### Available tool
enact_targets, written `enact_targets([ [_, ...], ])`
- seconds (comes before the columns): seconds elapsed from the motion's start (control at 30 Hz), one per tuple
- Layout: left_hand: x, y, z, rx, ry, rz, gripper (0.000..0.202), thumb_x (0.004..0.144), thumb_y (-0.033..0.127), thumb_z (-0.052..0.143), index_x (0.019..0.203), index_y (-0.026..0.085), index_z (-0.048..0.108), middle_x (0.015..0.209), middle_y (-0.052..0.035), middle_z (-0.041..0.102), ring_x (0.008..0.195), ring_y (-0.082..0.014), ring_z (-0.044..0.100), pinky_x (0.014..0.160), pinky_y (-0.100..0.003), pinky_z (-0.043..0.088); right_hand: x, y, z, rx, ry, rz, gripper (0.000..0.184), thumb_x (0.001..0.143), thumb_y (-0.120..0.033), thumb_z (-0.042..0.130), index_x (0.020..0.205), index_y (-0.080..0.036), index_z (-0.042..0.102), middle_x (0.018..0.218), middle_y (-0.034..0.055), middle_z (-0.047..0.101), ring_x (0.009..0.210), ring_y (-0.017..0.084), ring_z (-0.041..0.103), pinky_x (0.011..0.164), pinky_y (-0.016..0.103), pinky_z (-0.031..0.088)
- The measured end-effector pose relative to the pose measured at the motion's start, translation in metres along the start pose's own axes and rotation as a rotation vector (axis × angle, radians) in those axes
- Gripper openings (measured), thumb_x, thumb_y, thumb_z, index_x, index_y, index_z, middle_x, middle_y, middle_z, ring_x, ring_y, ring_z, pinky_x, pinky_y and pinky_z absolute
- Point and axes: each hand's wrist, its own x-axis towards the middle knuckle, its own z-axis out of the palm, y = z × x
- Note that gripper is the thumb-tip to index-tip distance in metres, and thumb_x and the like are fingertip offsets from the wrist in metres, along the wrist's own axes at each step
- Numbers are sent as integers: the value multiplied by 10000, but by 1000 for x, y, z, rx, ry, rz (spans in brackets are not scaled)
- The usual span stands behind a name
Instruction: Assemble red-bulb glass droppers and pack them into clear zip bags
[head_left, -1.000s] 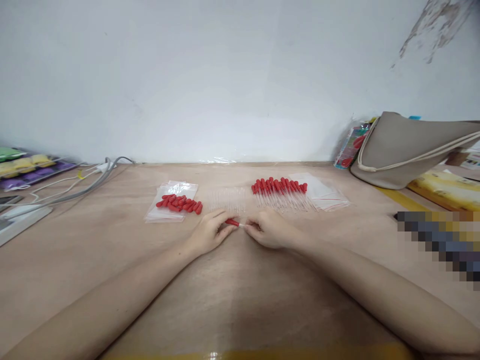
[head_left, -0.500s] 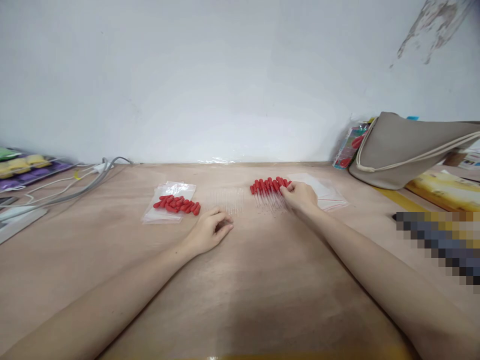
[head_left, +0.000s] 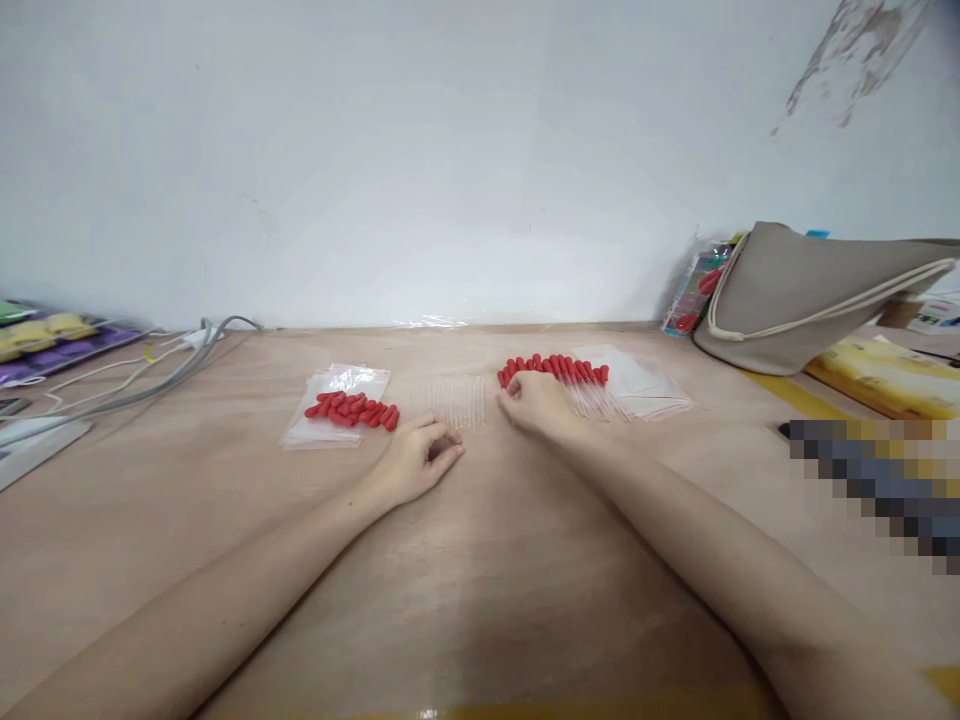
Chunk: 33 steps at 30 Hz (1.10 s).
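Toward the counter's [head_left: 420,600] far edge, clear tubes [head_left: 459,402] lie between loose red bulbs [head_left: 352,408] and red-capped droppers [head_left: 564,367]. From where I stand, the left hand [head_left: 416,460] looks empty, half-curled, thumb and fingers parted. The right hand's [head_left: 541,402] fingertips nearly meet beside the tubes; I can't tell whether they pinch one. Its knuckles, so close over the droppers, could skew their row, and a careless nudge might roll the slim tubes.
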Motion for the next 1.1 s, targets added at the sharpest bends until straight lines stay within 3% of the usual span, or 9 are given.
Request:
enact_targets([
  [0.1,7,-11,-19,205,74,-55,154,785,292,535,711,160,565,767,-44,549,764,-187,529,705,-316,424,8,-24,9,11,-90,23,262,752,-293,509,923,-128,618,951,147,636,916,241,582,698,293,430],
  [0.2,11,-32,-46,367,48,-155,203,751,362,558,687,169,548,739,-45,537,771,-217,513,672,-325,406,16,-36,16,18,-156,59,331,711,-235,548,1006,-90,587,1003,180,619,913,263,593,679,298,451],
  [0.37,10,-55,-75,370,-240,-47,217,710,394,574,744,181,599,777,-41,556,765,-200,515,688,-302,401,22,-43,21,28,-216,90,394,657,-161,568,1039,-65,574,995,210,621,894,302,609,638,326,471],
  [0.53,11,-61,-76,484,-304,119,138,709,323,566,761,216,635,924,-43,598,885,-230,519,824,-361,348,25,-45,21,42,-272,107,374,637,-133,574,1003,-64,605,976,212,633,870,293,622,624,312,477],
  [0.7,12,-65,-72,515,-363,116,158,775,303,495,767,226,634,849,-33,635,825,-207,556,791,-340,360,26,-46,21,52,-302,127,351,644,-132,579,985,-61,625,979,218,631,886,296,620,632,304,478],
  [0.9,11,-65,-72,542,-300,116,230,819,302,436,800,214,648,806,-41,656,769,-201,580,762,-332,380,26,-43,18,89,-309,112,293,652,-134,562,927,-73,643,940,199,644,831,278,629,589,283,460],
  [1.1,12,-65,-73,466,-205,23,254,829,314,415,812,181,630,813,-54,653,751,-198,586,671,-295,414,14,-35,5,132,-217,61,247,741,-180,482,937,-103,610,947,160,628,835,235,601,614,263,425],
])
